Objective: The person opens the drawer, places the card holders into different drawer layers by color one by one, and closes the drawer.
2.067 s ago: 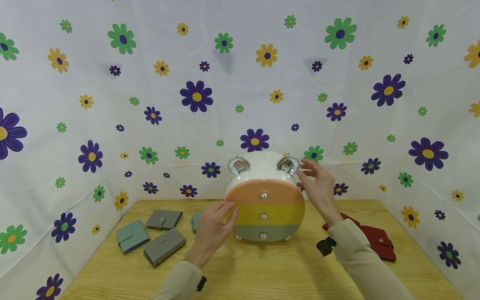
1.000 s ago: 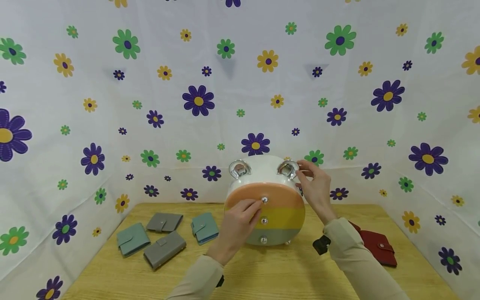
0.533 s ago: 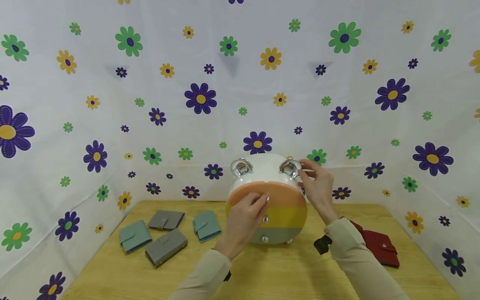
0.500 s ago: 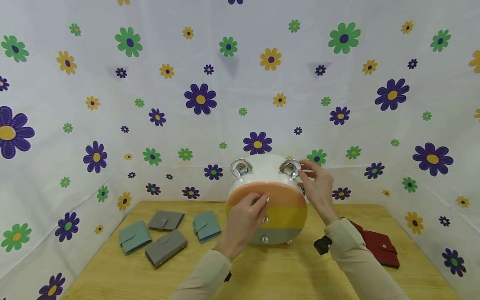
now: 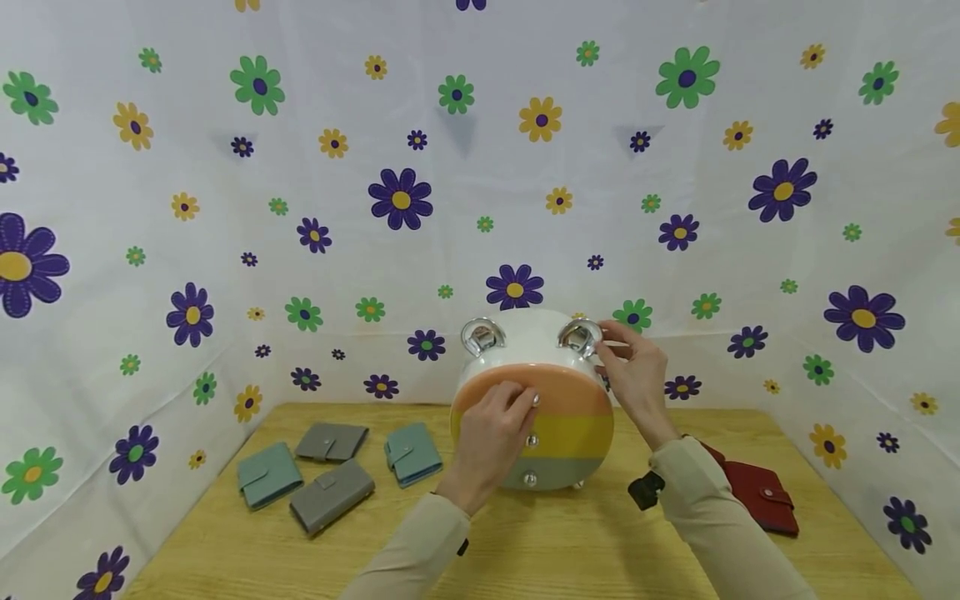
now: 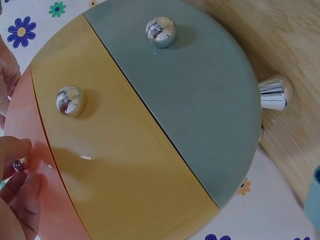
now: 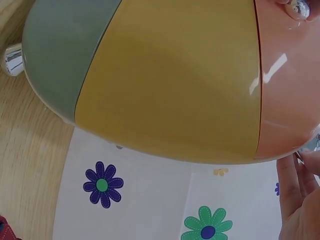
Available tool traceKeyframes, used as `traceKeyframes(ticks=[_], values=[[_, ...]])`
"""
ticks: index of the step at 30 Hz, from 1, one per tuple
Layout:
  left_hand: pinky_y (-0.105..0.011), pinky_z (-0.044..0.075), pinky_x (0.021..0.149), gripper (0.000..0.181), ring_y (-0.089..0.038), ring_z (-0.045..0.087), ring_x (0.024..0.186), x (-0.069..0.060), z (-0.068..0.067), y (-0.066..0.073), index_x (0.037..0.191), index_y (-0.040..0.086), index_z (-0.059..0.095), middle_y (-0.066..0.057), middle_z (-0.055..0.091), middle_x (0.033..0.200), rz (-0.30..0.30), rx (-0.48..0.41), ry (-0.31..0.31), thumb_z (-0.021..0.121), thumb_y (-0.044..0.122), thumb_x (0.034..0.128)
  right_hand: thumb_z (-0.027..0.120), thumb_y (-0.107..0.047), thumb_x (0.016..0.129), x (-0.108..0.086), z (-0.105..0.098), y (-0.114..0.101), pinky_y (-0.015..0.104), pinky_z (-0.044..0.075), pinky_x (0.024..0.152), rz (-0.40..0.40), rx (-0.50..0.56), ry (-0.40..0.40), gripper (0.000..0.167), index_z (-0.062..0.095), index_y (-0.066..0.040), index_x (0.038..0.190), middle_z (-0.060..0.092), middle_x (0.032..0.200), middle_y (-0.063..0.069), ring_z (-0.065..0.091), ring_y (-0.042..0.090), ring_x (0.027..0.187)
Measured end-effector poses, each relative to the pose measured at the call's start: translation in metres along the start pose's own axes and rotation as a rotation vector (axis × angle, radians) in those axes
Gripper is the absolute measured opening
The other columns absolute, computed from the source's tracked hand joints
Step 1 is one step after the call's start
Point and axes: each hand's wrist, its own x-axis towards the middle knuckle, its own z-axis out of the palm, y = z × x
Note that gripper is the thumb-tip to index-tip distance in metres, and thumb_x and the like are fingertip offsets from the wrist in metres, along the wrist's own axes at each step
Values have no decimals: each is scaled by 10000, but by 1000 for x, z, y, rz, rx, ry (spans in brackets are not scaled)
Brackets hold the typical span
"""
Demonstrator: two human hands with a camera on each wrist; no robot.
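A rounded mini chest of drawers (image 5: 573, 437) with a white top and orange, yellow and grey-green fronts stands on the table. Its chrome ears show in the head view. My left hand (image 5: 491, 433) pinches the top chrome knob (image 5: 536, 400) on the orange drawer (image 5: 555, 383), between thumb and fingers. The left wrist view shows this knob (image 6: 20, 164) partly covered by fingertips. My right hand (image 5: 636, 375) touches the outer edge of the right ear (image 5: 579, 335) and the chest's side. In the right wrist view its fingers (image 7: 291, 187) lie fairly straight there. All drawers appear closed.
Left on the wooden table (image 5: 555, 550) lie a teal wallet (image 5: 270, 475), two grey wallets (image 5: 332, 442) and another teal wallet (image 5: 414, 454). A red wallet (image 5: 761, 496) lies at the right, partly behind my forearm. Flower-printed cloth (image 5: 480, 167) encloses the back and sides.
My left hand has moved right from the chest's left edge to the top knob and taken hold of it. My right hand has come closer against the ear. Little differs over the last half second.
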Motion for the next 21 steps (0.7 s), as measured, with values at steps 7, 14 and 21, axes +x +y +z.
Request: traceKeyframes(ticks=[7, 14, 21], values=[[-170, 549, 694, 194, -113, 602, 864, 2, 0, -3, 1056, 107, 733, -4, 645, 963, 78, 64, 14, 738, 175, 874, 663, -91, 925, 0, 0, 0, 216, 580, 652, 16, -1, -2, 318, 651, -120, 1241, 655, 1187, 155, 688, 318, 1012], [-159, 542, 638, 159, -129, 586, 833, 4, 0, -6, 984, 93, 728, -13, 638, 915, 176, 109, 67, 738, 163, 842, 661, -96, 928, 1, 1, 0, 223, 582, 651, -7, -9, -4, 322, 647, -116, 1250, 658, 1181, 164, 689, 325, 1006], [-170, 549, 658, 162, -130, 592, 772, 0, -5, -4, 909, 92, 731, -9, 645, 851, 267, 132, 164, 780, 177, 779, 662, -100, 928, 0, -1, 0, 262, 590, 662, 5, -7, -11, 333, 643, -119, 1261, 663, 1174, 169, 692, 327, 1002]])
